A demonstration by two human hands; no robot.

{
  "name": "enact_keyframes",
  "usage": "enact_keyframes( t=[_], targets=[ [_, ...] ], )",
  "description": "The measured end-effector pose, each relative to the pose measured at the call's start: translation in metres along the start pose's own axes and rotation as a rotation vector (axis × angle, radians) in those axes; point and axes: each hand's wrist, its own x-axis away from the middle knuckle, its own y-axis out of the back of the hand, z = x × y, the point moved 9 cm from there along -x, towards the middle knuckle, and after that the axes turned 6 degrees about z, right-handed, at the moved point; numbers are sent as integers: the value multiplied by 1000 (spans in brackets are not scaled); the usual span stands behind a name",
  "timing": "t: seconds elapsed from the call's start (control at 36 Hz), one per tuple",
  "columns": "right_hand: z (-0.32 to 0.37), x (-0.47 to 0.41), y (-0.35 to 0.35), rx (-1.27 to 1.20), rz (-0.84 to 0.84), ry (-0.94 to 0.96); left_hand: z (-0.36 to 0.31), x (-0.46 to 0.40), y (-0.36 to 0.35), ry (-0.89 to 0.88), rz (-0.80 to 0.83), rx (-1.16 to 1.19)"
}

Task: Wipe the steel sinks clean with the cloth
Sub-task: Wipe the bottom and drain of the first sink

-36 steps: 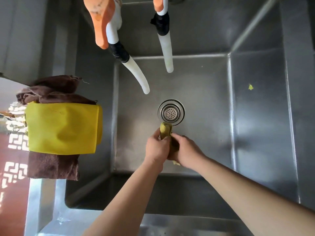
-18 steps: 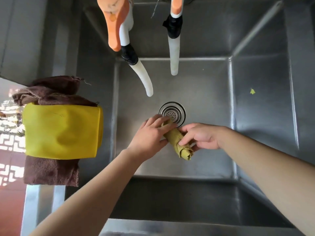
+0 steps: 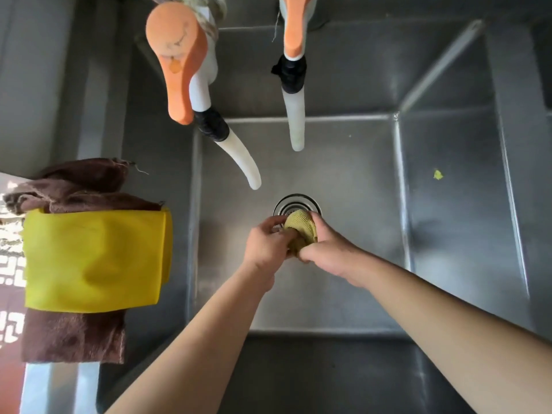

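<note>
**Caller:** Right, you're holding the cloth [image 3: 300,231] bunched up between both hands, low over the sink [image 3: 343,180] floor, its far end overlapping the near rim of the drain [image 3: 295,203].

**Partner:** Which way is it lying for you?

**Caller:** It's a twisted roll, and its long axis is running from your palms away toward the drain. Your right hand [image 3: 324,251] is gripping it, fingers curled around the near part with the rounded far end bulging out past your fingers. Your left hand [image 3: 265,245] is pinching the near part from the left side, fingers bent in against it.

**Partner:** And the arms?

**Caller:** Both forearms are reaching in from the near edge and converging, wrists almost touching. Looks to me like you're wringing it, or regripping before the wipe.

**Partner:** So which hand is leading?

**Caller:** I'd say the right; it's holding more of the roll. There's a yellow-green speck [image 3: 438,174] sitting on the right-hand wall, well apart from the hands, so that wall is calling for a pass.
</note>
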Motion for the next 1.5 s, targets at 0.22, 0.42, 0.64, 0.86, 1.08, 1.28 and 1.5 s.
enact_keyframes(
  t=[0.22,0.42,0.64,0.86,1.08,1.28,1.5],
  targets=[
    [-3,-30,10,-41,-108,59,7,3,0,108,105,-124],
    [-1,-49,19,-7,-15,-90,-31,0,20,-241,5,-715],
    [13,-40,7,-113,422,-207,-55,-6,-39,-815,180,-1767],
    [24,-60,24,229,290,-202,-85,-27,-68,-638,91,-2095],
    [25,-79,29,649,17,-42,-69,-55,-63,-384,237,-2039],
    [25,-83,19,774,-45,115,-47,-77,-42,-201,229,-1862],
    [29,-80,11,1032,-123,204,-30,-81,-25,-31,237,-1546]
  ],
)
